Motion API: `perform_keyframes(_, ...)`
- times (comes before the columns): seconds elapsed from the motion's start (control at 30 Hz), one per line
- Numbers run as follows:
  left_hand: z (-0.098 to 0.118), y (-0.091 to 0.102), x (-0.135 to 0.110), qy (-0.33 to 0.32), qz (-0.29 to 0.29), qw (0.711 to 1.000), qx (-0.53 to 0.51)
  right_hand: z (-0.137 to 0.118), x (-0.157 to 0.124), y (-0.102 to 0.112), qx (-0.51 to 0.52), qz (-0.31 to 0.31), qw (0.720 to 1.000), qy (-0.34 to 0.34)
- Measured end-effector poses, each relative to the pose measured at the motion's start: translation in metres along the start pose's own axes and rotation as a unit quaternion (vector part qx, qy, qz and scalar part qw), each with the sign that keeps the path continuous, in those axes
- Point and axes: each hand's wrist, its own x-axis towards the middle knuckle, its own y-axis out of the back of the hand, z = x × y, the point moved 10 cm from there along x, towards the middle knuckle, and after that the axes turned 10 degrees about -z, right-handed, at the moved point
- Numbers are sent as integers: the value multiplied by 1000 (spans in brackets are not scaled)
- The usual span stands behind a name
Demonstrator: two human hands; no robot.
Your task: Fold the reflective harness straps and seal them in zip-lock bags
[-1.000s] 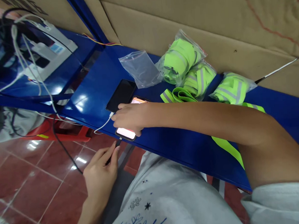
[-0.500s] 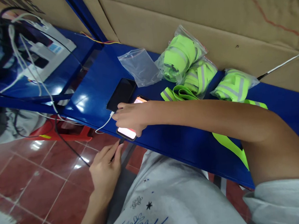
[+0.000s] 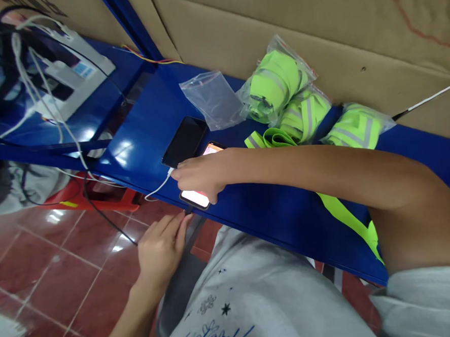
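My left hand point(image 3: 161, 243) is below the shelf's front edge, thumb and fingers pinched on a black charging cable point(image 3: 189, 210) whose tip meets the bottom end of a lit phone point(image 3: 194, 198). Draped across that phone is my right hand point(image 3: 202, 176), its fingers curled over the sides and hiding the middle of the screen. Beside it lies a second phone point(image 3: 184, 140) with a dark screen. A white cable point(image 3: 160, 191) runs up to the dark phone's lower end, close to my right fingertips. Whether the black plug is fully seated cannot be made out.
Bagged lime reflective straps point(image 3: 277, 84) lie along the back of the blue shelf point(image 3: 258, 212), near a clear plastic bag point(image 3: 215, 100). One loose strap point(image 3: 346, 222) passes under my right arm. A white power strip point(image 3: 89, 65) with tangled cables stands left; a red stool point(image 3: 93, 197) is below.
My left hand has shifted slightly up and right, bringing the cable's plug closer against the lit phone's bottom end. My right hand stays over the phone. The view has moved a little.
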Motion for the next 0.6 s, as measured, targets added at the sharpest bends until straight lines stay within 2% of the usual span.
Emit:
perform_keyframes(0.4, -2, -2, 0, 18, -6, 1000, -8, -3, -5, 0, -9, -2, 1000, 21)
perform_keyframes(0.6, -4, -3, 9, -8, -59, 998, -22, -3, -2, 0, -12, 11, 1000, 12)
